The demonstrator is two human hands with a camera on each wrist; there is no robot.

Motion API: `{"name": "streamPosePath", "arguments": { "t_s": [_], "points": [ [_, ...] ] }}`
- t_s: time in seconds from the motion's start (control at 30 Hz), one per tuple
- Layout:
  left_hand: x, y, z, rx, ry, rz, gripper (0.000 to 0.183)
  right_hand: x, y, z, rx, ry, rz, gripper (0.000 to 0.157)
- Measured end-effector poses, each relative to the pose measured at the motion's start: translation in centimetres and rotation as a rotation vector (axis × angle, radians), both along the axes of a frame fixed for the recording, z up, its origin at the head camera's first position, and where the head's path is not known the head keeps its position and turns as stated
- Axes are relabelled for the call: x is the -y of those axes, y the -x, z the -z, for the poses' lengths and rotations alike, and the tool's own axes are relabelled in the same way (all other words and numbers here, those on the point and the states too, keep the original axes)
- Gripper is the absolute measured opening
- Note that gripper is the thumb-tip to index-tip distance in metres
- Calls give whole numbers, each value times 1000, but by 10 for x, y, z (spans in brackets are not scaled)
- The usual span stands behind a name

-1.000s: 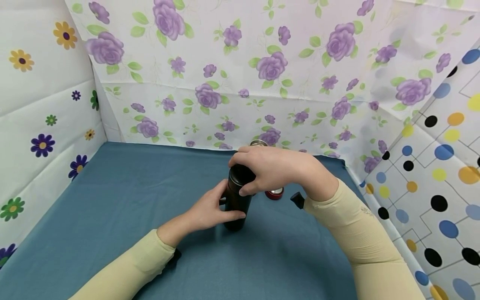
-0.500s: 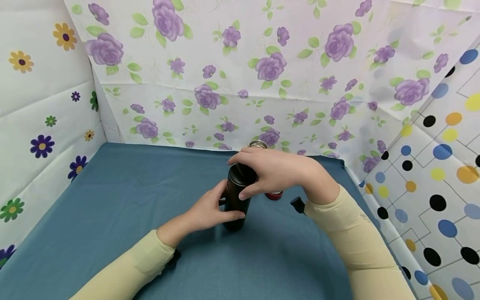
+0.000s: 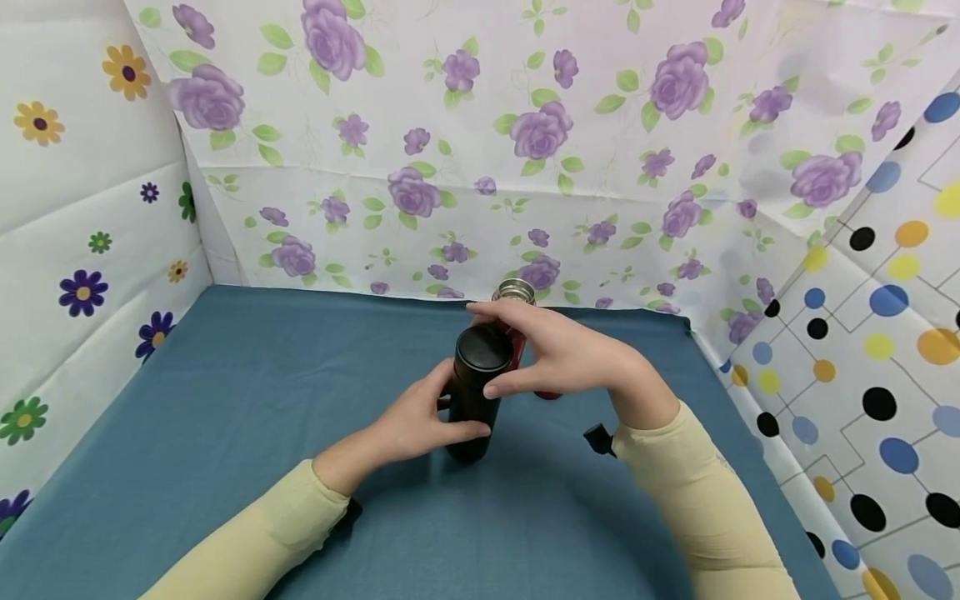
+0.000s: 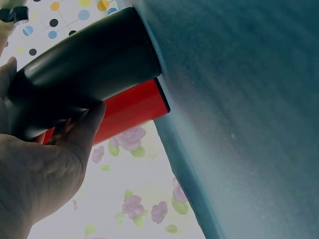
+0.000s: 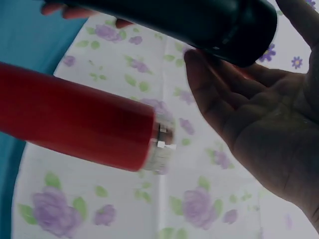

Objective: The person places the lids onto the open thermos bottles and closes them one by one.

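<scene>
A black vacuum flask (image 3: 471,408) with its black lid (image 3: 483,347) on stands upright on the blue cloth. My left hand (image 3: 420,417) grips its body, thumb across the front and fingers behind. Beside the lid, my right hand (image 3: 566,354) is spread, its thumb tip close to the near side and its fingers reaching past the far side; the right wrist view has the palm (image 5: 274,129) apart from the lid. Just behind stands a red flask (image 5: 84,119) without a lid, its steel neck (image 3: 515,289) bare. My right hand partly covers it in the head view.
A small red piece (image 3: 547,395), mostly hidden under my right hand, lies on the blue cloth (image 3: 300,367) right of the flasks. Flower-printed sheets (image 3: 420,100) rise behind and at left, a dotted sheet (image 3: 862,375) at right.
My right hand has loosened from the lid and shifted slightly right, baring the lid's top and more of the red flask. My left hand has kept its place on the black flask.
</scene>
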State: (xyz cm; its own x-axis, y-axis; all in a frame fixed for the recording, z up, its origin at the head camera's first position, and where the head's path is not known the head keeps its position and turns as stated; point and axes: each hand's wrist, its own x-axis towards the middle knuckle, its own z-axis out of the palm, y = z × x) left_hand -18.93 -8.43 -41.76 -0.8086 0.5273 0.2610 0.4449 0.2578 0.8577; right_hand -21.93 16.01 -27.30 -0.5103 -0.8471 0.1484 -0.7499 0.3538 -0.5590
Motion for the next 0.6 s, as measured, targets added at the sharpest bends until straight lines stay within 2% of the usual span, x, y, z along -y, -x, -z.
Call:
{"name": "streamPosePath", "arguments": {
  "t_s": [0.23, 0.4, 0.6],
  "points": [
    [-1, 0, 0, 3, 2, -5, 74, -4, -2, 25, 101, 172, 31, 90],
    [-1, 0, -1, 13, 5, -9, 73, -4, -3, 39, 203, 254, 47, 85],
    [-1, -1, 0, 12, 4, -13, 72, -4, -2, 55, 257, 339, 38, 81]
  ]
}}
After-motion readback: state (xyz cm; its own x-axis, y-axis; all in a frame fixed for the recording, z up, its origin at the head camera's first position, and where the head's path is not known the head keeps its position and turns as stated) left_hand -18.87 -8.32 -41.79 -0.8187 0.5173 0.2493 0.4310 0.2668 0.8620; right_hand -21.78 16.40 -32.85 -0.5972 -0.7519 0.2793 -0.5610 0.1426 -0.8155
